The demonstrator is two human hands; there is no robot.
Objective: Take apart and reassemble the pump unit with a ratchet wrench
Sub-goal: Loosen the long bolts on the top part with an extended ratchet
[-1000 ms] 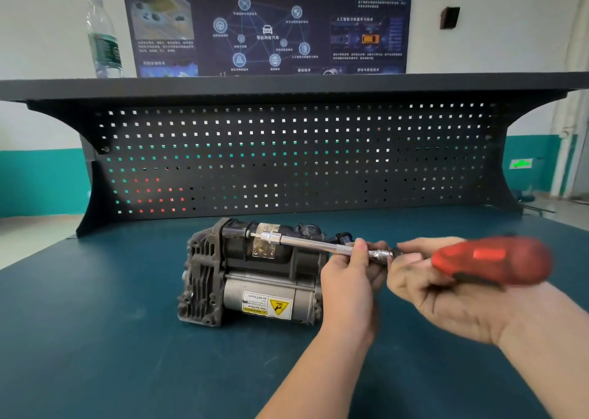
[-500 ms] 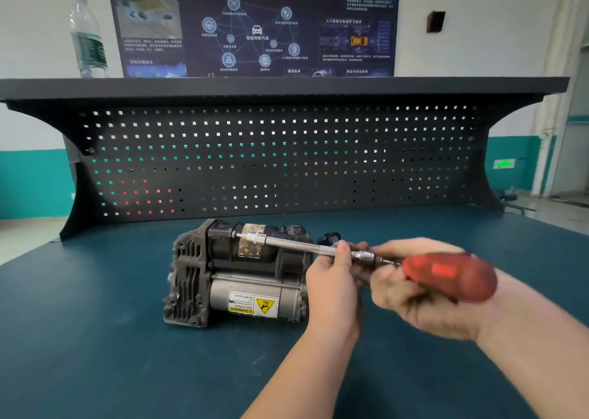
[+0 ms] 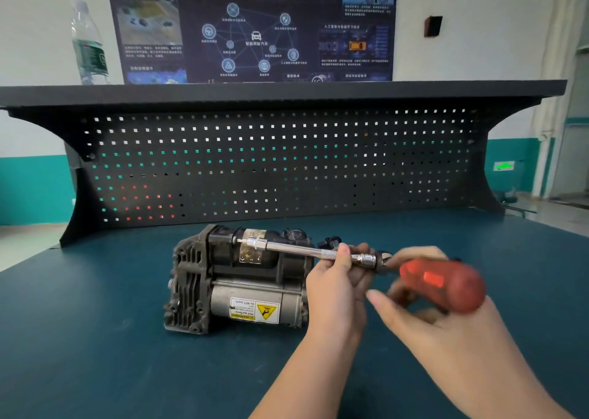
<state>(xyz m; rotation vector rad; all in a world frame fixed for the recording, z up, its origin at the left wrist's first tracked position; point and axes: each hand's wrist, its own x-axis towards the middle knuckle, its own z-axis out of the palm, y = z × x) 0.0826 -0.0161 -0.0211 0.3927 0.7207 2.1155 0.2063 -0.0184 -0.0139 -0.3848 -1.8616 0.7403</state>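
The pump unit (image 3: 242, 281), dark grey with a silver motor cylinder and a yellow warning label, lies on the teal bench. A ratchet wrench with a long chrome extension bar (image 3: 299, 249) reaches from the right to the top of the pump, its socket tip against the black upper housing. My left hand (image 3: 338, 288) pinches the knurled part of the bar just right of the pump. My right hand (image 3: 424, 304) holds the wrench's red handle (image 3: 443, 286), which is blurred with motion; its fingers are loosely spread beneath the handle.
A black pegboard back panel (image 3: 280, 163) with a shelf on top stands behind the pump. A clear water bottle (image 3: 89, 45) is on the shelf at the left. The teal bench top (image 3: 95, 339) extends to both sides of the pump.
The red handle has swung downward and toward me in my right hand. My left hand stays on the extension bar. The camera has shifted, so the pump sits a bit further left in view.
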